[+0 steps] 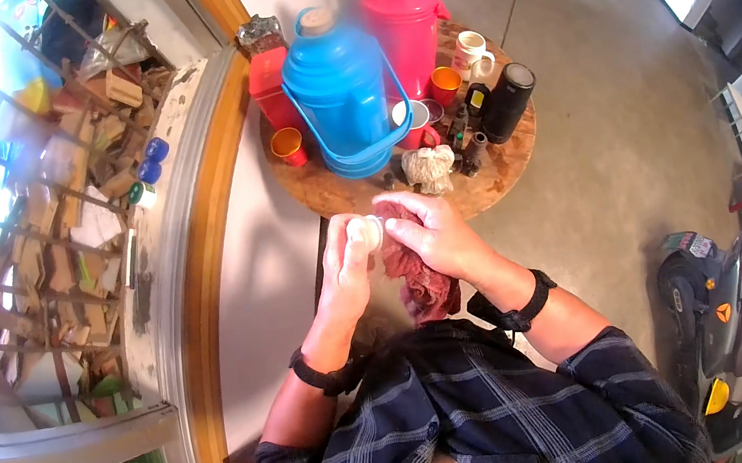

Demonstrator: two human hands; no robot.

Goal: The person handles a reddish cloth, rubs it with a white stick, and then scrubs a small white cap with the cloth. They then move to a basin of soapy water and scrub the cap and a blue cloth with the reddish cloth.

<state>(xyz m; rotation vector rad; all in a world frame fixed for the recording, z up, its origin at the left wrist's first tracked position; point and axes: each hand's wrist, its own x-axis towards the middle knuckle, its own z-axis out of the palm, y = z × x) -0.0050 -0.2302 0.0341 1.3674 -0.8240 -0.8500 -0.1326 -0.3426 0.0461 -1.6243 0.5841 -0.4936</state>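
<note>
My left hand (347, 265) is closed around a small white rounded thing (369, 232), perhaps a cup or a lid; its exact kind is partly hidden by the fingers. Bunched in my right hand (439, 238) is a dark red cloth (424, 286), which hangs below the palm and touches the white thing. Both hands are in front of the near edge of a round wooden table (504, 178). Just beyond them on it lies a whitish, crumpled bundle (429, 170).
The table bears a blue thermos flask (338, 90), a pink thermos flask (402, 20), a black cylinder (508, 102), orange-lined cups (288, 147), a white mug (469, 48) and a red box (272, 86). A barred window (21, 251) stands left; a scooter (710, 292) is parked right.
</note>
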